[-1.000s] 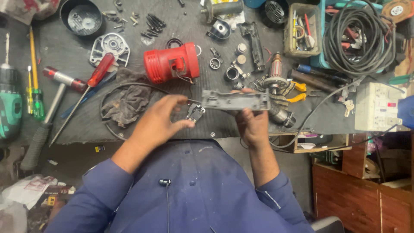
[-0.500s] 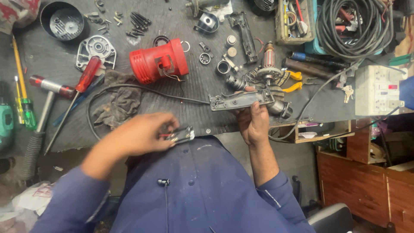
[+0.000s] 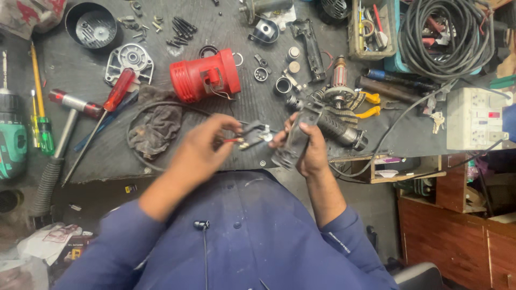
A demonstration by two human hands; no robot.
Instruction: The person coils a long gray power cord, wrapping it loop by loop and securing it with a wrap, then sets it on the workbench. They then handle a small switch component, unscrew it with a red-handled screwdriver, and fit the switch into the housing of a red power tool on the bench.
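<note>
My left hand (image 3: pixel 201 147) pinches a small dark switch part with wires (image 3: pixel 251 137) in front of my chest. My right hand (image 3: pixel 306 147) grips a long grey handle shell (image 3: pixel 294 139), tilted upright, close beside the switch part. A black cable (image 3: pixel 161 107) loops from the switch part back onto the bench. Behind my hands lies a red motor housing (image 3: pixel 204 75). A motor armature (image 3: pixel 339 86) lies to the right of it. Both sleeves are dark blue.
On the dark bench: a grey rag (image 3: pixel 156 126), a red-handled screwdriver (image 3: pixel 110 107), a hammer (image 3: pixel 70 121), a round gear cover (image 3: pixel 129 59), black screws (image 3: pixel 180 27), a black handle (image 3: pixel 341 129), coiled cables (image 3: pixel 446 37), a white power strip (image 3: pixel 475 118), a green drill (image 3: pixel 13 145).
My right hand has turned the grey handle shell from lying across to upright and brought it nearer. My left hand has carried the switch part up and rightward to meet it.
</note>
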